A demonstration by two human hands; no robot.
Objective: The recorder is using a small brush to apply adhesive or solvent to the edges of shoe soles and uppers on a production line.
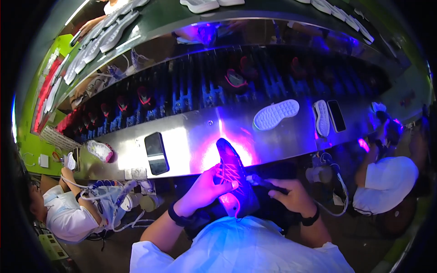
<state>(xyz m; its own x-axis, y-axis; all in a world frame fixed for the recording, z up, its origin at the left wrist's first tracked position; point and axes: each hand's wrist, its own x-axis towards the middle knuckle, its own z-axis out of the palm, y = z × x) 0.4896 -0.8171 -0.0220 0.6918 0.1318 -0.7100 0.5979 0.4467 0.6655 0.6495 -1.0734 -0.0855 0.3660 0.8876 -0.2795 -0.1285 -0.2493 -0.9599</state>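
Observation:
In front of my body, a laced shoe upper stands toe away from me at the metal table's near edge, lit pink and violet. My left hand is closed on its left side, with the thumb across the laces. My right hand grips a dark-handled brush; its head is at the upper's right side, though whether the bristles touch is too dark to tell. Beyond and to the right, a white shoe sole lies on the metal table.
A phone lies to the left, another phone and a sole to the right. Behind the table runs a dark conveyor carrying several shoes. Co-workers sit left and right. Soles fill the upper shelf.

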